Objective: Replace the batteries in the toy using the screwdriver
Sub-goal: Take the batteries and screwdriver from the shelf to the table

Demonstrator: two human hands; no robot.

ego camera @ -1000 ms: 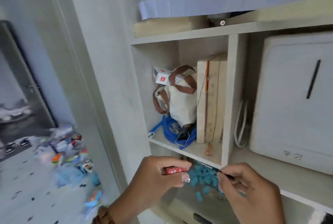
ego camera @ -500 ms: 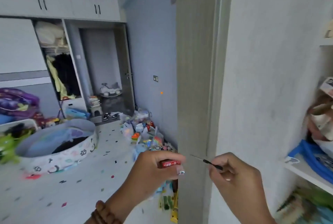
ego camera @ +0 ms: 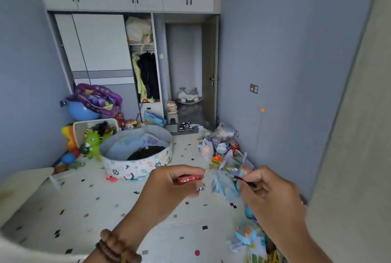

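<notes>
My left hand is held out at chest height and grips red batteries, with a small metal-tipped piece at its fingertips. To the right, at the same height, my right hand pinches a thin black screwdriver whose tip points left toward the other hand. The two hands are a short way apart. A pile of bagged colourful toys lies on the floor by the right wall; which toy takes the batteries I cannot tell.
A round fabric play pen stands on the speckled floor mat, with plush toys and a white bin to its left. A wardrobe and an open doorway fill the far wall. A cabinet side rises at right.
My view has swung left from the shelf unit to the open room. Both hands keep their hold on the batteries and the screwdriver and stay in front of me.
</notes>
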